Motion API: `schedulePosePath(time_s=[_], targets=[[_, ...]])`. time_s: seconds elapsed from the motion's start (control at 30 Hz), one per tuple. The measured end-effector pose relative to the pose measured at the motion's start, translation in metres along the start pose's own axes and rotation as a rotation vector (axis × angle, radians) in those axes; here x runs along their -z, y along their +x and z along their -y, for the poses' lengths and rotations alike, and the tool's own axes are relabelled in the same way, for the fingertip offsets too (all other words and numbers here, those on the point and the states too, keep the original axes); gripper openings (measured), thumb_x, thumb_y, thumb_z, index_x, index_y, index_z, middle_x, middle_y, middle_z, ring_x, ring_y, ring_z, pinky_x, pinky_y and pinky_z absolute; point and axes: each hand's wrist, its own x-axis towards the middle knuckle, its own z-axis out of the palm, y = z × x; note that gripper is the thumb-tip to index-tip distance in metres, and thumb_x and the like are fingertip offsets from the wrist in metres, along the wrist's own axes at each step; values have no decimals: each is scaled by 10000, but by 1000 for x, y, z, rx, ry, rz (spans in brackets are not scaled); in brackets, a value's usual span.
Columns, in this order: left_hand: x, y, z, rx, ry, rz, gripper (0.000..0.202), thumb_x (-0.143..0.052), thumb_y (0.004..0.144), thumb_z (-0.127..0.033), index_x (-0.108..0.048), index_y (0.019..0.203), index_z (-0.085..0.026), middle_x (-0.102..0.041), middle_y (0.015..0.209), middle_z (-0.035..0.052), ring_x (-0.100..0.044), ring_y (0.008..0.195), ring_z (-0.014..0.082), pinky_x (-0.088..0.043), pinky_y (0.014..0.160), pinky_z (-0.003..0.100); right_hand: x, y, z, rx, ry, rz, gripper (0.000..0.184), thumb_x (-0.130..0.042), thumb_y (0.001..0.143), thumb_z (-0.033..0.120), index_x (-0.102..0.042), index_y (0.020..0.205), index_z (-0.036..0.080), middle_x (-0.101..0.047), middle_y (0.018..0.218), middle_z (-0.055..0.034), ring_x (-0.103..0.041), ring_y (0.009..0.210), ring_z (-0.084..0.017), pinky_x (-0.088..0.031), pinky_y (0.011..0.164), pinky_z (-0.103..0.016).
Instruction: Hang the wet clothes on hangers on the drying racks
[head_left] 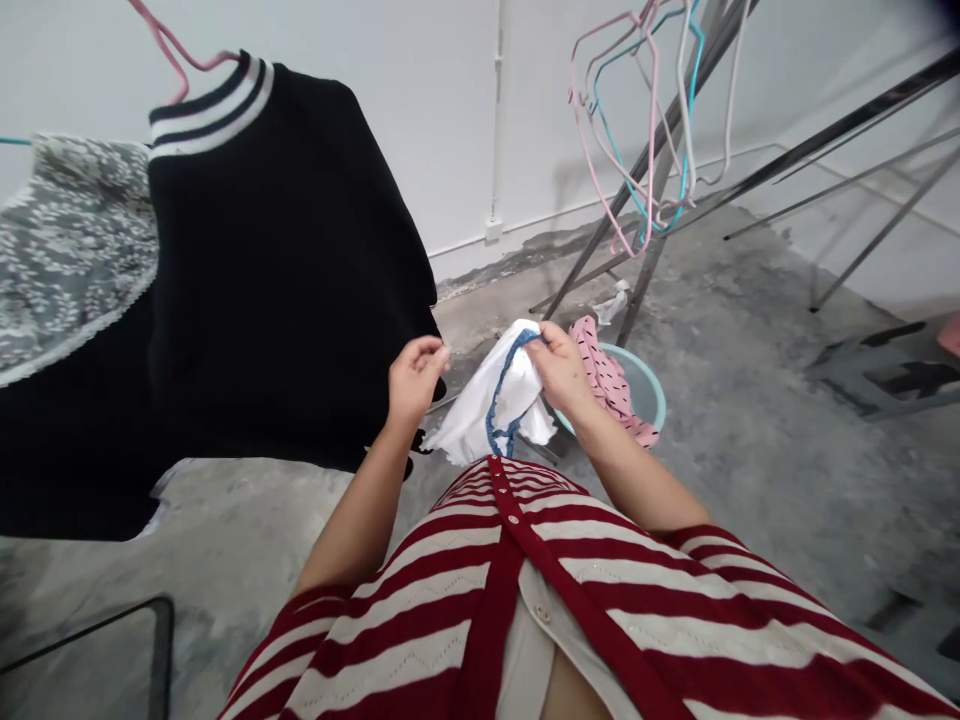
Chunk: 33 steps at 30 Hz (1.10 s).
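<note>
A white garment with blue trim point(480, 405) hangs in front of me from my right hand point(561, 370). The fingers and thumb of that hand are closed on its blue-edged top. To the left of the cloth, my left hand point(417, 380) is held up with its fingers curled in, and nothing shows in them. It is apart from the white garment and beside the lower edge of a black top point(277, 270) with a striped collar, which hangs on a pink hanger point(176, 50).
A light blue basin point(646, 385) on the concrete floor holds a pink patterned cloth point(611, 385). Several pink, white and blue hangers point(651, 110) hang from a metal rack point(652, 200) at the upper right. A grey floral garment point(75, 240) hangs at far left. A dark stool point(892, 365) stands right.
</note>
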Motion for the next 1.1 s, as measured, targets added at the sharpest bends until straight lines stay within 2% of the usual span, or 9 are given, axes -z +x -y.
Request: schedulePosePath(time_s=[0.1,0.23,0.4,0.53,0.7,0.77,0.9,1.0,1.1], targets=[[5,-33,39,221,89,-38,203,-591,774,-361,-595,854,-175,-594,665,-20,-548,559,85,-444,557,199,-4,2,8,-16,44,-27,179,-545,801,376,-548,868,211,-532,725,25,-487,648,-105,-409,596,-218],[-23,-66,83,327,133,64,296,-692,679,-321,-615,906,-146,-645,751,28,-598,612,123,-491,594,247,-11,-2,15,-39,70,59,217,-569,792,407,-544,883,212,-553,735,19,-517,661,-114,-427,597,-227],[-60,-58,102,303,197,156,581,-752,627,-282,-579,1170,-169,-676,891,58,-632,727,171,-505,700,300,-11,-13,24,-60,45,171,284,-583,783,463,-558,916,213,-593,786,-4,-573,739,-151,-449,579,-239],[-62,-34,96,227,236,188,465,-631,734,-217,-588,1197,-202,-698,888,38,-644,796,191,-494,794,324,6,-20,28,-31,18,137,288,-609,765,469,-565,900,219,-605,796,-5,-583,755,-160,-469,608,-254],[-50,-4,80,146,285,175,288,-536,745,-149,-700,976,-204,-710,986,51,-635,947,229,-474,877,351,38,-23,18,-24,12,-35,230,-607,770,404,-557,900,221,-613,767,4,-567,681,-144,-468,602,-253],[-44,5,66,124,295,139,313,-504,752,-158,-696,996,-199,-706,979,57,-640,901,221,-494,834,345,53,-23,7,-32,-13,-66,209,-591,775,374,-561,907,215,-631,795,-4,-579,694,-149,-475,617,-260],[-31,11,26,64,249,72,400,-429,757,-171,-656,1086,-205,-687,905,34,-599,621,135,-499,558,240,78,-23,-24,47,-244,-90,307,-555,769,276,-583,1069,218,-660,1041,-49,-619,901,-190,-496,784,-325],[-24,3,-1,-17,145,19,408,-433,749,-171,-645,1095,-211,-670,863,12,-536,506,82,-446,459,185,87,-29,-52,114,-611,73,350,-526,787,200,-627,1118,257,-653,1149,-46,-606,1031,-209,-454,893,-349],[-16,-6,-12,-21,100,15,403,-436,763,-190,-623,1119,-213,-657,782,-12,-517,432,70,-431,433,188,82,-36,-75,-12,-910,308,254,-546,793,194,-697,987,257,-716,943,-54,-650,891,-218,-458,791,-313]])
